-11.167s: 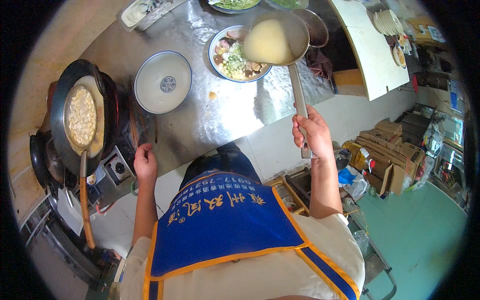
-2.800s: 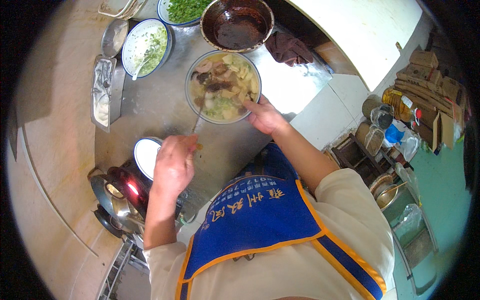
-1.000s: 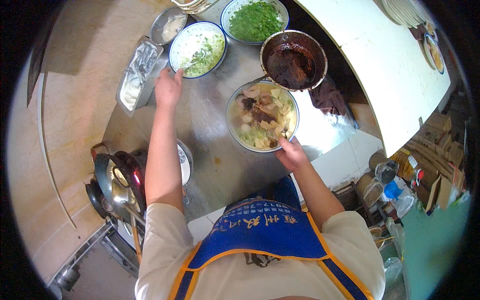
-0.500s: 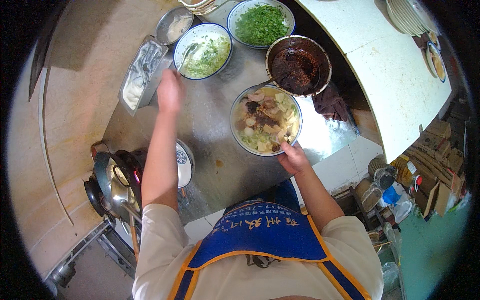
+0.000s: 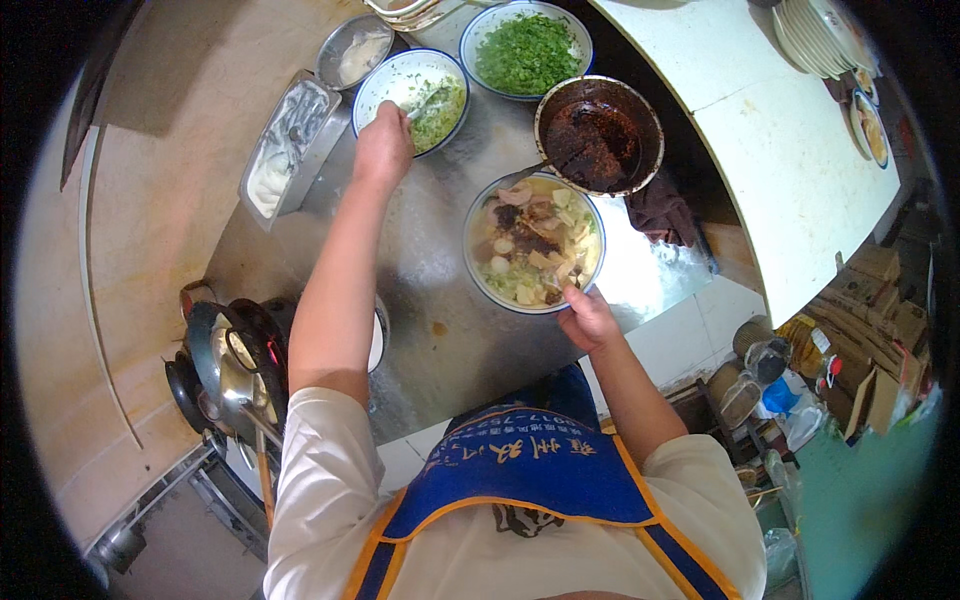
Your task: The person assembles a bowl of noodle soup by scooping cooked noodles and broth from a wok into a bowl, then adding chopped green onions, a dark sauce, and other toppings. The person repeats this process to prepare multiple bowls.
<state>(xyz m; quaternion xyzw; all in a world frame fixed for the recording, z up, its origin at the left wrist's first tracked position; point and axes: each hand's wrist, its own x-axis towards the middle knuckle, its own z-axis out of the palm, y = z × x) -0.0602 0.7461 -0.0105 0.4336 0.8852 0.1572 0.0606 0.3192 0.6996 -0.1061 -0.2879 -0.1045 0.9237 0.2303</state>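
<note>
My left hand (image 5: 385, 146) is closed round the handle of a metal spoon (image 5: 428, 104). Its far end dips into a white blue-rimmed bowl (image 5: 388, 84) of pale chopped greens. With the fingers mostly hidden beneath and the thumb over the rim, my right hand (image 5: 589, 318) grips a soup bowl (image 5: 478, 281) at its near right side. In that bowl lie broth, pale slices, small white eggs, chopped greens and a dark red-brown paste. Just beyond it, a pot (image 5: 541, 128) of dark chili sauce stands with a ladle (image 5: 523, 174) leaning out over the soup bowl's rim.
A bowl of chopped green herbs (image 5: 526, 55) stands at the back. At the left are a metal tray (image 5: 318, 150) with white paste and a small metal bowl (image 5: 335, 42). Pans (image 5: 205, 335) crowd the lower left. A white counter (image 5: 780, 150) with stacked plates (image 5: 806, 40) borders the right.
My left hand has moved right and slightly away from me, swinging the spoon across the bowl of pale greens to its right side. My right hand and the soup bowl stay almost still.
</note>
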